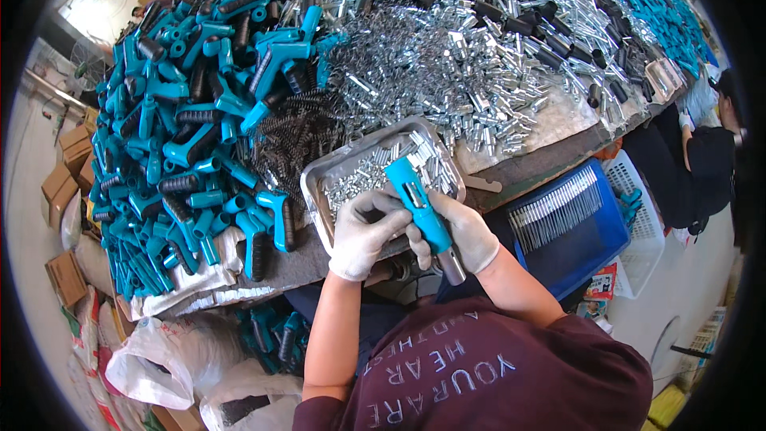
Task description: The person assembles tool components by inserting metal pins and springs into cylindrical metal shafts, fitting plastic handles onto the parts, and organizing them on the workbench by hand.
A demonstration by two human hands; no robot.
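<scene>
Both my hands wear white gloves and meet above the near edge of the table. My right hand (471, 235) is wrapped round a teal tool body (427, 219) with a slot in its upper part and a metal tube (452, 267) at its lower end. The piece is tilted, its teal end away from me. My left hand (361, 231) has thumb and forefinger pinched together against the left side of the body, by the slot; anything between them is too small to make out. Under the hands lies a metal tray (315, 191) of small silvery parts (359, 179).
Teal-and-black handles (191, 128) are heaped on the left, beside dark springs (303, 132). Silvery metal parts (479, 80) and black sleeves (550, 48) cover the far side. A blue bin (582, 231) with rods stands at right. Other people (710, 152) are nearby.
</scene>
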